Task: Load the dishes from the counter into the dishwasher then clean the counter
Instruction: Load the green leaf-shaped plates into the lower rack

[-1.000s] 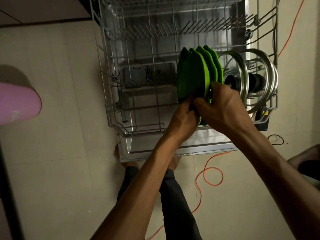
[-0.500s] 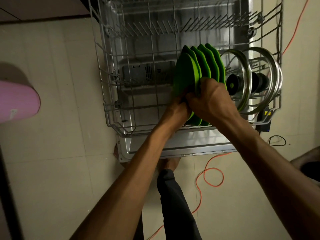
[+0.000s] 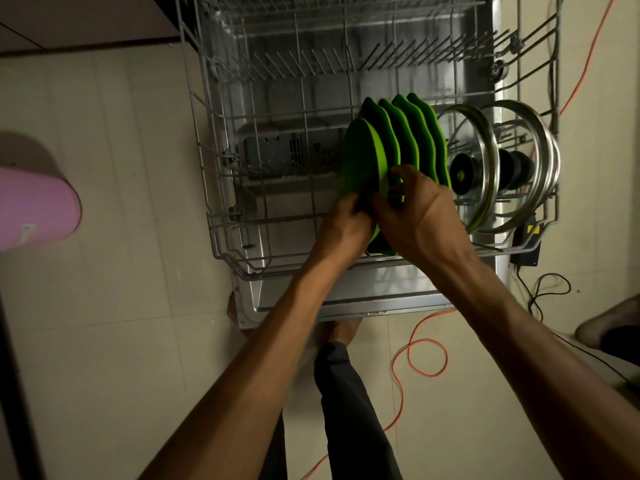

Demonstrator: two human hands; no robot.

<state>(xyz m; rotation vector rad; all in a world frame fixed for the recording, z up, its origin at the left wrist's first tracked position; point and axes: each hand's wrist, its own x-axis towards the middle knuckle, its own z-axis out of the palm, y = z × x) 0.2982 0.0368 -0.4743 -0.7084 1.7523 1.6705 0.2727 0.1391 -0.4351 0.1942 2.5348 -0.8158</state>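
five green plates [image 3: 398, 147] are standing on edge in the lower rack [image 3: 221, 188] of the open dishwasher [image 3: 346, 299], packed in a row near the rack's right half. two glass lids [image 3: 485, 161] with metal rims are standing just beside them on the right, also on edge. judging from this, the loading step is well under way. the counter is lying outside the view, so how many dishes are waiting there cannot be told, and the wiping step is looking not yet begun.

the left hand [image 3: 341, 223] is curling its fingers round the near edge of the leftmost plate, gripping it. the right hand [image 3: 415, 209] is pinching the near edges of the next plates in the row, thumb on one side and fingers on the other. both hands are appearing to seat or space the plates between the tines.

the left half of the rack is showing bare wire, with room for more items. the upper rack [image 3: 329, 15] is hanging out above the far end, which is limiting reach from behind. an orange cable [image 3: 426, 355] is looping on the floor tiles by the person's feet, and a black cable [image 3: 550, 285] is lying near the door's right corner; both are posing a likely trip risk. a pink object [image 3: 38, 202] is sitting at the left edge.
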